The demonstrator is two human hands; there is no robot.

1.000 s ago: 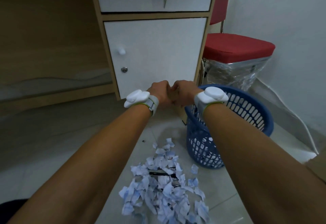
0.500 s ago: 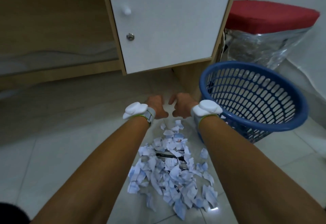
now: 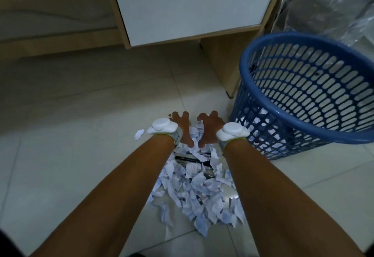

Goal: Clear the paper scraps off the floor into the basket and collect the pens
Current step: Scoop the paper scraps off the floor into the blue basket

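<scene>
A heap of white and blue paper scraps (image 3: 199,192) lies on the tiled floor between my forearms. Dark pens (image 3: 187,158) poke out of the heap near its far end, partly buried. My left hand (image 3: 183,128) and my right hand (image 3: 209,128) are side by side with fingers spread, resting on the far edge of the heap and holding nothing. A blue plastic basket (image 3: 303,129) stands just right of my right hand, with a few scraps showing through its mesh.
A white cabinet door (image 3: 192,8) in a wooden frame stands just beyond the hands. Crinkled clear plastic (image 3: 332,8) lies behind the basket at the upper right. One stray scrap (image 3: 139,134) lies left of my left wrist.
Both hands came down from in front of the cabinet to the floor and spread from loose fists into open fingers. The view tipped downward and closer to the heap.
</scene>
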